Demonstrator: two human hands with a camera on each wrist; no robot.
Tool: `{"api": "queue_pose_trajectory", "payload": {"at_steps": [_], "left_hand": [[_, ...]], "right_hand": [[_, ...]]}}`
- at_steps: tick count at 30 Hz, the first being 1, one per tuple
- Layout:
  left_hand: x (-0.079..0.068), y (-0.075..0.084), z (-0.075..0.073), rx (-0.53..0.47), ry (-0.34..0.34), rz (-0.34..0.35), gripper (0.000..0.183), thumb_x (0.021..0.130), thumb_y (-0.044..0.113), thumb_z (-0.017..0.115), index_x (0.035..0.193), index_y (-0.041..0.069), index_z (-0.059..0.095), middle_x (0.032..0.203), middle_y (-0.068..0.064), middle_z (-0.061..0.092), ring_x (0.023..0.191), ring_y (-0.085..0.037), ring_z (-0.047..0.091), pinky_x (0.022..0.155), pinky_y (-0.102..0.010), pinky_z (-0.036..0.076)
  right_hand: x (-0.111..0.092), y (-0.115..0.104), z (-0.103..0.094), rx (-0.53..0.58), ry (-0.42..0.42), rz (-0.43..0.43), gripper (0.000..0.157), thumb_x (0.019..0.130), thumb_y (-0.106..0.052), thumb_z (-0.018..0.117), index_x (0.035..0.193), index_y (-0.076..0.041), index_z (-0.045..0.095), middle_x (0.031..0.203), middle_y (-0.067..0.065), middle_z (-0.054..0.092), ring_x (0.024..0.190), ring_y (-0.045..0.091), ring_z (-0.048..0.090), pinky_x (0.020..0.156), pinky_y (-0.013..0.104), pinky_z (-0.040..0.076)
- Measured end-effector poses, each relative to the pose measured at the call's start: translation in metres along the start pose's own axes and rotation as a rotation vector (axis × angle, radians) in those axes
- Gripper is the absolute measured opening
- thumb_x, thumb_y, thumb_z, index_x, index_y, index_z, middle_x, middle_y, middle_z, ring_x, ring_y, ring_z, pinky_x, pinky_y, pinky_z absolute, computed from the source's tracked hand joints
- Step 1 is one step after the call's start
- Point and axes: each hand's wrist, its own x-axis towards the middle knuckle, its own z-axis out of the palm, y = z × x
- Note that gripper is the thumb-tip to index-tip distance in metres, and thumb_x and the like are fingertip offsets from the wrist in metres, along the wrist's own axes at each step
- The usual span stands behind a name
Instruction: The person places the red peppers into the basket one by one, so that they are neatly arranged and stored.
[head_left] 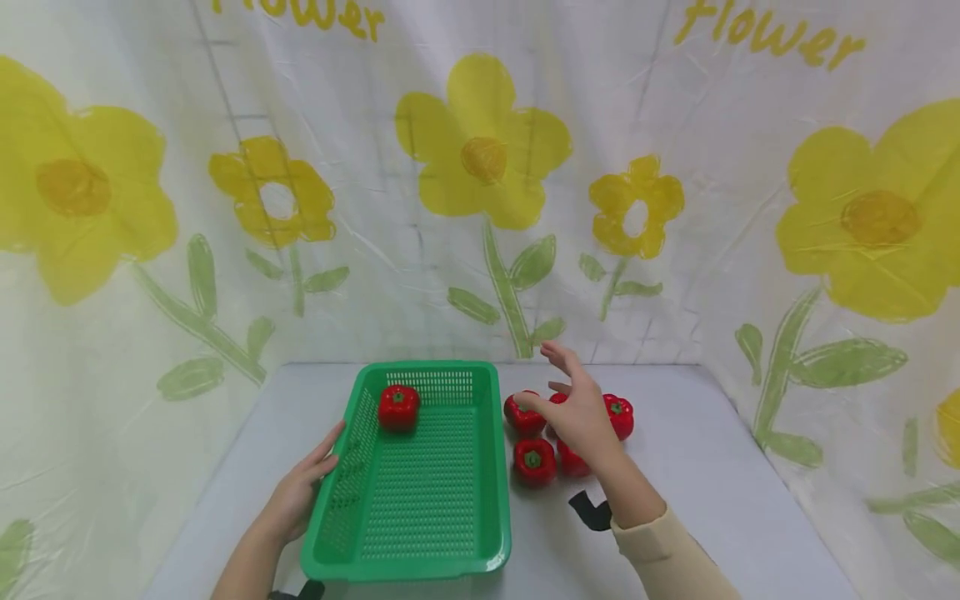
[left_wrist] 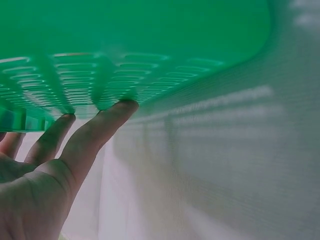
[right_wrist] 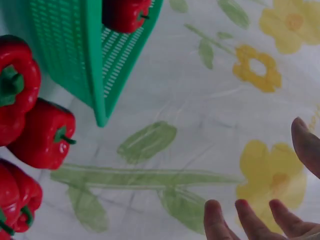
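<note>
A green plastic basket stands on the table, one red bell pepper lying at its back left. My left hand is at the basket's left side; in the left wrist view its extended fingertips touch the slotted wall. Just right of the basket is a group of several red bell peppers with green stems, some partly hidden by my right hand. That hand hovers over the group, thumb and fingers spread apart, holding nothing. In the right wrist view its fingers are well apart from the peppers.
A white table carries everything. Behind it and along both sides hangs a pale curtain printed with yellow flowers. Black straps show near the wrists, and a cream sleeve covers the right forearm.
</note>
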Motion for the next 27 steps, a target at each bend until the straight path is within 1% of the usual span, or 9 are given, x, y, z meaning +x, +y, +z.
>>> {"api": "queue_pose_trajectory", "payload": {"at_steps": [4,11,15,17,20,24,26,27], "left_hand": [[0.0,0.001,0.0,-0.012,0.007,-0.002,0.054,0.111,0.03,0.029,0.162,0.038,0.014,0.171,-0.006,0.01,0.145,-0.037,0.036,0.102,-0.044,0.054],[0.0,0.0,0.0,-0.012,-0.012,-0.007,0.054,0.112,0.03,0.028,0.162,0.038,0.011,0.171,-0.005,0.008,0.146,-0.035,0.035,0.104,-0.042,0.053],[-0.001,0.0,0.0,-0.012,0.003,-0.008,0.054,0.112,0.03,0.028,0.162,0.038,0.013,0.17,-0.006,0.011,0.145,-0.035,0.037,0.103,-0.043,0.053],[0.0,-0.001,0.0,-0.014,0.008,-0.009,0.054,0.112,0.03,0.028,0.162,0.038,0.013,0.171,-0.006,0.01,0.146,-0.036,0.035,0.103,-0.043,0.053],[-0.001,-0.001,0.002,-0.014,0.009,-0.008,0.054,0.112,0.03,0.029,0.162,0.038,0.013,0.171,-0.004,0.007,0.148,-0.036,0.03,0.104,-0.042,0.053],[-0.001,0.0,0.003,-0.009,0.011,-0.006,0.054,0.111,0.03,0.029,0.162,0.037,0.014,0.171,-0.004,0.007,0.149,-0.038,0.027,0.105,-0.042,0.052],[-0.002,0.002,0.003,-0.003,0.005,-0.002,0.054,0.111,0.031,0.029,0.163,0.037,0.013,0.171,-0.006,0.009,0.148,-0.038,0.03,0.105,-0.042,0.052],[-0.002,0.002,0.003,0.0,0.006,-0.002,0.054,0.111,0.031,0.029,0.163,0.037,0.013,0.171,-0.006,0.01,0.148,-0.036,0.032,0.105,-0.042,0.052]], "right_hand": [[-0.008,0.011,-0.012,-0.011,0.028,0.028,0.08,0.082,-0.037,0.085,0.149,-0.034,0.043,0.154,0.0,0.048,0.126,0.035,0.058,0.098,0.052,0.056],[-0.022,0.036,-0.021,-0.074,0.083,0.033,0.077,0.083,-0.03,0.085,0.149,-0.025,0.044,0.152,0.007,0.05,0.141,0.03,0.046,0.106,0.054,0.05],[-0.029,0.05,-0.026,-0.106,0.094,0.058,0.08,0.084,-0.03,0.085,0.15,-0.023,0.042,0.15,0.009,0.051,0.137,0.033,0.049,0.102,0.052,0.053],[-0.032,0.056,-0.028,-0.112,0.094,0.081,0.081,0.084,-0.03,0.085,0.151,-0.023,0.041,0.149,0.009,0.052,0.134,0.035,0.052,0.101,0.052,0.054],[-0.036,0.067,-0.032,-0.116,0.087,0.11,0.082,0.083,-0.026,0.085,0.151,-0.023,0.04,0.147,0.011,0.052,0.131,0.037,0.054,0.1,0.054,0.054],[-0.042,0.083,-0.035,-0.164,0.078,0.095,0.082,0.082,-0.024,0.086,0.151,-0.021,0.042,0.148,0.014,0.051,0.132,0.038,0.052,0.1,0.055,0.054],[-0.044,0.091,-0.037,-0.206,0.076,0.069,0.082,0.081,-0.023,0.087,0.15,-0.02,0.043,0.148,0.014,0.051,0.133,0.038,0.051,0.098,0.055,0.055],[-0.045,0.096,-0.038,-0.23,0.077,0.055,0.082,0.081,-0.023,0.087,0.15,-0.018,0.043,0.148,0.013,0.051,0.133,0.038,0.051,0.097,0.056,0.056]]}}
